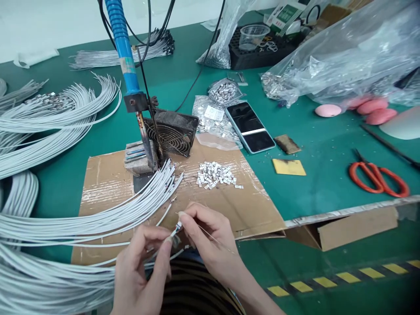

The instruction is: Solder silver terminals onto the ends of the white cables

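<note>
My left hand (146, 258) pinches a white cable (173, 234) just behind its end, between thumb and forefinger. At the cable's tip sits a small white connector (179, 224), partly hidden by my fingers. My right hand (213, 236) has its thumb and forefinger closed at this connector. A thin pale wire (210, 234) runs through the right hand's grip and trails back over the palm. Beyond my hands a bundle of white cables (131, 210) lies with stripped ends on the cardboard sheet (252, 210). A pile of small white connectors (215, 174) lies right of those ends.
A soldering iron with blue handle (120, 43) stands tip down beside a small fan (173, 131). To the right are a phone (251, 127), a yellow sponge (288, 167) and red-handled scissors (377, 175). Coiled cables (49, 140) fill the left; plastic bags (344, 57) lie behind.
</note>
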`<action>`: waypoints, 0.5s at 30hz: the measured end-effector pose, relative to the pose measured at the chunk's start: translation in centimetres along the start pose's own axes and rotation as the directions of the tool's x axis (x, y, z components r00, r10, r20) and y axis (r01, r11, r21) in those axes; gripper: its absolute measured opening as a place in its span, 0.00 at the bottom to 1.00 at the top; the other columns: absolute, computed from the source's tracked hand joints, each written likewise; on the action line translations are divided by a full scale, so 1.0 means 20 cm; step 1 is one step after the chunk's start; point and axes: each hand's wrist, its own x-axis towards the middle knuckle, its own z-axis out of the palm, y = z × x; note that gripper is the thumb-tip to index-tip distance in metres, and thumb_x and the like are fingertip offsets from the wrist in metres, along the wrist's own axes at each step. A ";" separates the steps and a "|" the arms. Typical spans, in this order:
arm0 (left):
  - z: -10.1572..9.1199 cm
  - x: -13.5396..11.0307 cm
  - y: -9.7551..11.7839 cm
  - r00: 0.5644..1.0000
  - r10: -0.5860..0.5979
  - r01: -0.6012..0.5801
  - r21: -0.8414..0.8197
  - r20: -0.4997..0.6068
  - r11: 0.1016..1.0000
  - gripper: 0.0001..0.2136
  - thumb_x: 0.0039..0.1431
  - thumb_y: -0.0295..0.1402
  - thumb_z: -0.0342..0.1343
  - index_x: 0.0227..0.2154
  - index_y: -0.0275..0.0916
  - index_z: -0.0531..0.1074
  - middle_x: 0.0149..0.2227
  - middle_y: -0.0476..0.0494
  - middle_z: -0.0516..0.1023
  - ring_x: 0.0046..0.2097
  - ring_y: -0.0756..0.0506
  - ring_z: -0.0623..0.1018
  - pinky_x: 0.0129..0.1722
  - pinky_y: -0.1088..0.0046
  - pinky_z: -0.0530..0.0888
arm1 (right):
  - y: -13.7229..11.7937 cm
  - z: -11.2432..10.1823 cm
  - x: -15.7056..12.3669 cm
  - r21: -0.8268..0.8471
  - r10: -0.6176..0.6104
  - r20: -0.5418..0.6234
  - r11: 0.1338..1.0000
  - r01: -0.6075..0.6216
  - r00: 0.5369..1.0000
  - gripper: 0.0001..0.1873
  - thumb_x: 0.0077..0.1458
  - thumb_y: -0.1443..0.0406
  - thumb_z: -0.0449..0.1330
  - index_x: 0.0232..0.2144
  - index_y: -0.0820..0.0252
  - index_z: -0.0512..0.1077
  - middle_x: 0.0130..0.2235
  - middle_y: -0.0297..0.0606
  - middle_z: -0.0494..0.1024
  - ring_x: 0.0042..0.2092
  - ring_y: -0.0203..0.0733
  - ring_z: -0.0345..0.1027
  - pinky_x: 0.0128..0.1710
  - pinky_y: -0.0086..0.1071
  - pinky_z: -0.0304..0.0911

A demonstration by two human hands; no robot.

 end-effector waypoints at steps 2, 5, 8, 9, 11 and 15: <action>-0.07 0.01 -0.08 0.982 0.189 -0.186 0.208 0.007 0.960 0.07 0.68 0.25 0.58 0.42 0.45 0.76 0.39 0.49 0.82 0.44 0.46 0.83 0.46 0.74 0.77 | 0.03 -0.03 -0.01 -0.027 0.012 -0.038 1.000 -0.014 0.999 0.22 0.70 0.58 0.59 0.23 0.58 0.67 0.25 0.28 0.64 0.27 0.33 0.56 0.27 0.29 0.54; -0.17 0.01 -0.21 0.916 0.395 -0.375 0.480 0.065 0.793 0.09 0.65 0.23 0.61 0.45 0.42 0.76 0.47 0.43 0.80 0.51 0.44 0.81 0.54 0.71 0.74 | 0.09 -0.10 -0.04 -0.056 0.045 -0.101 0.997 -0.050 0.994 0.21 0.68 0.58 0.62 0.23 0.59 0.71 0.24 0.29 0.65 0.25 0.32 0.56 0.24 0.28 0.52; -0.23 0.00 -0.30 0.884 0.459 -0.422 0.569 0.086 0.706 0.10 0.65 0.22 0.61 0.46 0.40 0.76 0.49 0.41 0.78 0.50 0.43 0.80 0.54 0.69 0.73 | 0.12 -0.20 -0.07 -0.045 0.084 -0.157 0.995 -0.092 0.984 0.21 0.69 0.53 0.61 0.29 0.59 0.80 0.26 0.33 0.73 0.24 0.33 0.62 0.22 0.27 0.57; -0.25 -0.01 -0.31 0.878 0.469 -0.430 0.581 0.092 0.691 0.11 0.65 0.22 0.61 0.47 0.40 0.76 0.49 0.40 0.78 0.50 0.42 0.80 0.54 0.68 0.73 | 0.12 -0.24 -0.08 -0.011 0.096 -0.176 0.995 -0.099 0.980 0.23 0.69 0.50 0.59 0.32 0.59 0.83 0.28 0.36 0.77 0.24 0.34 0.65 0.23 0.27 0.61; -0.26 -0.02 -0.32 0.873 0.476 -0.441 0.591 0.107 0.676 0.12 0.64 0.22 0.62 0.48 0.41 0.76 0.48 0.40 0.77 0.50 0.41 0.80 0.54 0.67 0.74 | 0.12 -0.31 -0.08 0.101 0.128 -0.227 0.989 -0.107 0.966 0.31 0.68 0.43 0.54 0.35 0.58 0.86 0.31 0.42 0.82 0.27 0.38 0.71 0.24 0.28 0.68; -0.32 -0.08 -0.36 0.854 0.478 -0.507 0.535 0.205 0.676 0.12 0.63 0.19 0.61 0.44 0.43 0.79 0.44 0.42 0.80 0.43 0.44 0.82 0.44 0.69 0.77 | 0.10 -0.43 -0.05 0.154 0.159 -0.397 0.982 -0.105 0.904 0.35 0.63 0.38 0.55 0.31 0.58 0.88 0.27 0.44 0.83 0.24 0.40 0.71 0.22 0.30 0.69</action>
